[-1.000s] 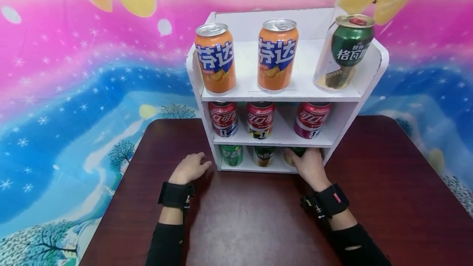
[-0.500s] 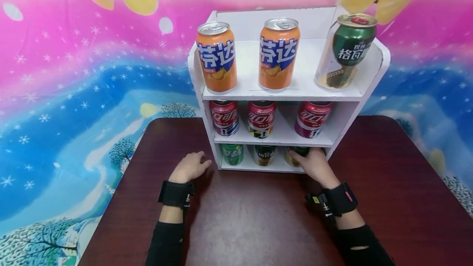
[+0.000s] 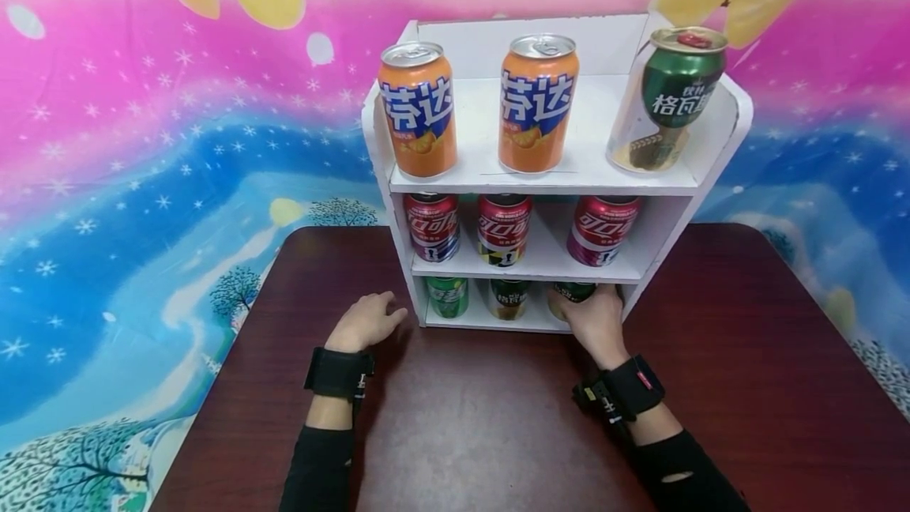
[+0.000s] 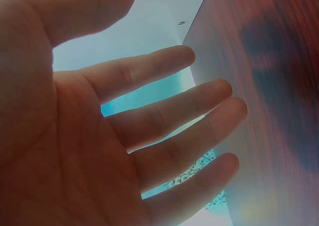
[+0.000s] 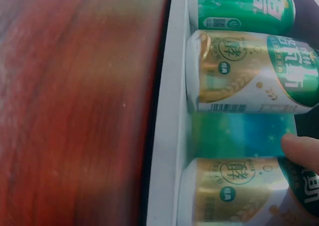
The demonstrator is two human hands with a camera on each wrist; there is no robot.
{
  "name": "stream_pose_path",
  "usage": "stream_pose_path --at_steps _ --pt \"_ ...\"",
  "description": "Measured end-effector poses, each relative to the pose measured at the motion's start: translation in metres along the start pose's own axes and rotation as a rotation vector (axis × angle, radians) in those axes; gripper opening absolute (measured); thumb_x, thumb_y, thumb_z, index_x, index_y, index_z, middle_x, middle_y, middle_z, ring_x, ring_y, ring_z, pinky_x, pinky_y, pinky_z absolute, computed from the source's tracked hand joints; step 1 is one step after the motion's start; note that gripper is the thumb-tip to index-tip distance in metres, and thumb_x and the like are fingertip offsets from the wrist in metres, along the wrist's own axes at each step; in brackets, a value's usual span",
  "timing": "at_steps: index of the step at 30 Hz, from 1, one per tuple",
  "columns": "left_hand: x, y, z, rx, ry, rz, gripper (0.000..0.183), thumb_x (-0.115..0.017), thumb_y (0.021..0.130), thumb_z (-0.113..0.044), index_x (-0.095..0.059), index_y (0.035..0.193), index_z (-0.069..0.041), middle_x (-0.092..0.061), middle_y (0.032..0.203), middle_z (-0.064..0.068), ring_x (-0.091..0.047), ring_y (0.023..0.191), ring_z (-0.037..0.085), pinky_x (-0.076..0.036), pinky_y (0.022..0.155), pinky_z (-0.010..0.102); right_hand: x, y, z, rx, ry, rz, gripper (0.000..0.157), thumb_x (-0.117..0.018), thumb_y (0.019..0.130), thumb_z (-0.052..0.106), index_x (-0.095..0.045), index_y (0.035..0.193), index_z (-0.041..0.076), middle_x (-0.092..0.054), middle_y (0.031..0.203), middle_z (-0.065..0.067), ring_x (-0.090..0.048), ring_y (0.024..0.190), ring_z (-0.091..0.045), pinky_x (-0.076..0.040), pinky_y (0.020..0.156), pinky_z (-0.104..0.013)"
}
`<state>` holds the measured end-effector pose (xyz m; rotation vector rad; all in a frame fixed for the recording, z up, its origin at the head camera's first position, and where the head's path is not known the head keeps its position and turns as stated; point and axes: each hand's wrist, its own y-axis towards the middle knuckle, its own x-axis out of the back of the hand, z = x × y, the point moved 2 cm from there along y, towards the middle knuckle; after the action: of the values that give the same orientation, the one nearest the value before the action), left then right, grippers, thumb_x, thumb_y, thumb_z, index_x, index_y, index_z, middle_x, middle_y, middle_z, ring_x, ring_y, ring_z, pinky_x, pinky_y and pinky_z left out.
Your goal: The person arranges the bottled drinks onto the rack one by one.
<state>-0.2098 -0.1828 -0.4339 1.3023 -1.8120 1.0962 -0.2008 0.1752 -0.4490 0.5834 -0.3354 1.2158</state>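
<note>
On the bottom shelf of a small white rack (image 3: 533, 184), my right hand (image 3: 599, 326) grips a green and gold drink can (image 3: 574, 291) at the right end. My thumb lies across the can's front in the head view, and the other fingers are mostly hidden. The right wrist view shows this can (image 5: 229, 193) upright in its row, with the thumb (image 5: 301, 149) at its side. My left hand (image 3: 366, 324) is beside the rack's left foot, holding nothing. Its fingers (image 4: 164, 114) are spread and nearly straight in the left wrist view.
A matching green and gold can (image 3: 508, 300) and a green can (image 3: 447, 299) share the bottom shelf. Red cola cans (image 3: 503, 229) fill the middle one. Above stand two orange cans (image 3: 536, 109) and another green-topped can (image 3: 664, 105). The rack rests on a dark wooden table (image 3: 469, 417).
My right hand shifted right, then came back left around the can. White lettering on that can now shows above the thumb. The left hand keeps its place.
</note>
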Motion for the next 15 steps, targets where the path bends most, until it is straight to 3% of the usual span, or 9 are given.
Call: stream_pose_path --at_steps 9,15 --pt "-0.0013 0.0017 0.0004 0.009 0.001 -0.004 0.053 -0.053 0.096 -0.032 -0.046 0.137 0.002 -0.053 0.129 0.022 -0.05 0.118 0.036 -0.04 0.095 0.052 0.0094 0.0066 0.0 -0.016 -0.019 0.191 0.08 -0.075 0.082 0.028 -0.028 0.14 0.0 -0.041 0.133 -0.025 -0.044 0.12 -0.04 -0.035 0.098 -0.055" --pt "-0.0011 0.0014 -0.0006 0.011 0.002 -0.001 0.053 -0.053 0.096 -0.032 -0.046 0.136 0.002 -0.053 0.128 0.022 -0.05 0.117 0.036 -0.041 0.094 0.052 0.0084 0.0045 -0.0006 -0.051 0.0 0.191 0.082 -0.074 0.082 0.028 -0.024 0.141 0.001 -0.039 0.134 -0.025 -0.043 0.121 -0.04 -0.036 0.097 -0.055"
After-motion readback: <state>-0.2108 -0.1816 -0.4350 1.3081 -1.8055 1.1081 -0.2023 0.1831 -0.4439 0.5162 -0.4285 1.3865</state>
